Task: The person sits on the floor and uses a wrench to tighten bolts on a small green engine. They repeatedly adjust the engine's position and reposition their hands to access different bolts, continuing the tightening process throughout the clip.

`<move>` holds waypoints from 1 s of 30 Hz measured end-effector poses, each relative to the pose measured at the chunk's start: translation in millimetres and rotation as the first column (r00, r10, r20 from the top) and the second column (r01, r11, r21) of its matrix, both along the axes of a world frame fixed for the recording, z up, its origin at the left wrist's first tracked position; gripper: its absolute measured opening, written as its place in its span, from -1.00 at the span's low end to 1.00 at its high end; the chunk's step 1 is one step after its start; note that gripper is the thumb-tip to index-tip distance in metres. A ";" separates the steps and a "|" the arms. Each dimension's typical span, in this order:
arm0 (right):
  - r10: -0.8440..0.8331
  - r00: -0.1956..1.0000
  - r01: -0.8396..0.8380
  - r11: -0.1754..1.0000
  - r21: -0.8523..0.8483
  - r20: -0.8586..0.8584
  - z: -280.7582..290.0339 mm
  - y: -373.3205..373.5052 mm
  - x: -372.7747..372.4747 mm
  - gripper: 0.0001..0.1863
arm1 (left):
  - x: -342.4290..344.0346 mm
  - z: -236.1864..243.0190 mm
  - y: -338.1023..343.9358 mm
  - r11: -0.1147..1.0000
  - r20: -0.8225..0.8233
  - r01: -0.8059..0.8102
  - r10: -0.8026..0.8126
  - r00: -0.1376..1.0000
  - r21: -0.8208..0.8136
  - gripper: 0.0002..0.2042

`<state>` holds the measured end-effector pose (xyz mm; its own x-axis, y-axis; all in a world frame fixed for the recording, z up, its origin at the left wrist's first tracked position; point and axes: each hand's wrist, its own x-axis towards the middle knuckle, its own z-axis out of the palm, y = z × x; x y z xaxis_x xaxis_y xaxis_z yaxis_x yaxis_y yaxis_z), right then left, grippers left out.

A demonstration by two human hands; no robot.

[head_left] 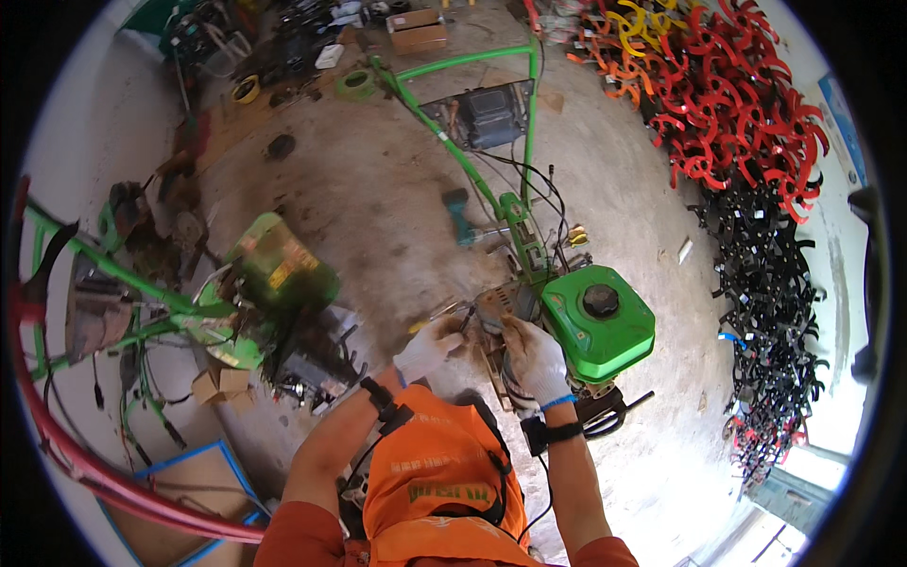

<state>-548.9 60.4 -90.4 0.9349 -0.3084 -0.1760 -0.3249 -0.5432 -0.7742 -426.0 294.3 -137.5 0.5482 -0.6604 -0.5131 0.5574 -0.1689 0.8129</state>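
Before me stands a green-framed machine, a small tiller by its look, with a green fuel tank (619, 335) and a black cap (601, 300). My right hand (537, 364), in a white work glove, is at the engine left of the tank. Its fingers curl against a dusty grey-brown part (496, 304); what they grip is hidden. My left hand (427, 350), also gloved, is just left of that part with fingertips drawn together; anything in them is too small to make out. A thin tool with a yellow end (418, 327) lies beyond it. Farther off is a teal power drill (459, 217).
A second green machine (283, 265) stands at the left, with red bars (104, 487) curving nearby. Red tiller blades (727, 104) and black blades (770, 283) are heaped along the right wall. A blue-edged tray (227, 458) lies at lower left; a cardboard box (416, 33) is at the back.
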 end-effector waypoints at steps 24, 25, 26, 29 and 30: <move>-0.324 0.946 0.307 0.892 0.332 -0.006 17.3 -5.0 -15.3 -0.24 | 104.1 -144.6 -17.0 0.382 0.302 0.858 -0.910 0.284 0.344 -0.68; -0.318 0.948 0.299 0.905 0.303 0.012 18.5 -5.9 -15.1 -0.26 | 102.7 -147.0 -19.8 0.412 0.354 0.844 -0.889 0.290 0.343 -0.67; -0.300 0.953 0.279 0.923 0.264 0.040 19.2 -5.8 -14.4 -0.28 | 101.5 -149.6 -22.3 0.445 0.411 0.827 -0.863 0.293 0.344 -0.67; -0.271 0.959 0.254 0.952 0.171 0.087 19.9 -6.3 -10.9 -0.33 | 102.7 -163.1 -34.5 0.476 0.508 0.825 -0.814 0.281 0.306 -0.64; -0.260 0.960 0.242 0.956 0.163 0.100 20.9 -5.2 -10.6 -0.33 | 101.7 -168.4 -36.8 0.466 0.509 0.834 -0.816 0.274 0.297 -0.64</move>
<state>-559.5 55.2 -69.5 0.8473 -0.5152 -0.1292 -0.3368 -0.3330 -0.8807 -324.3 257.4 -305.9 -0.1542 -0.9307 -0.3318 -0.3776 -0.2548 0.8902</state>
